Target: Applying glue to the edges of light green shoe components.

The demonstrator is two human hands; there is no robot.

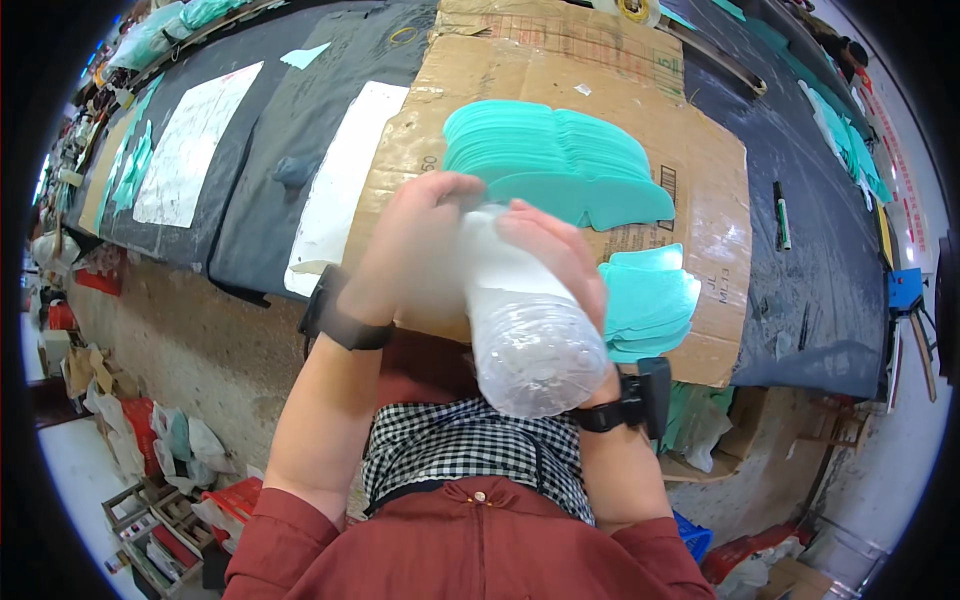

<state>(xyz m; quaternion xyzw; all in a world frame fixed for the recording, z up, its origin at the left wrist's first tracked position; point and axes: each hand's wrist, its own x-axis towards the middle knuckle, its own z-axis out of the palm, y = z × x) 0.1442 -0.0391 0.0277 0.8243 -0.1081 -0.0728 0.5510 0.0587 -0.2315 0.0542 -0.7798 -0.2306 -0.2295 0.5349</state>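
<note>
A clear, ribbed plastic bottle with white contents lies between the two hands in front of the body, its long axis slanting from about 11 o'clock at the far end to 5 o'clock at the rounded base, which points back toward the person. The right hand is curled around the bottle's side at 1 o'clock from its middle, fingers partly closed on it. The left hand sits at 10 o'clock, beside the far end, with its fingers bent inward; it is too blurred to tell whether it grips the bottle or only comes close (the far end itself is mostly hidden between the hands). Straight ahead at 12 o'clock from the bottle, a fanned row of teal pieces lies on a cardboard sheet over the dark worktop, so the bottle's far end is nearer to that row than its base is. At 3 o'clock from the bottle's middle is a smaller pile of teal pieces, with the right hand the nearer of the two to it.
</note>
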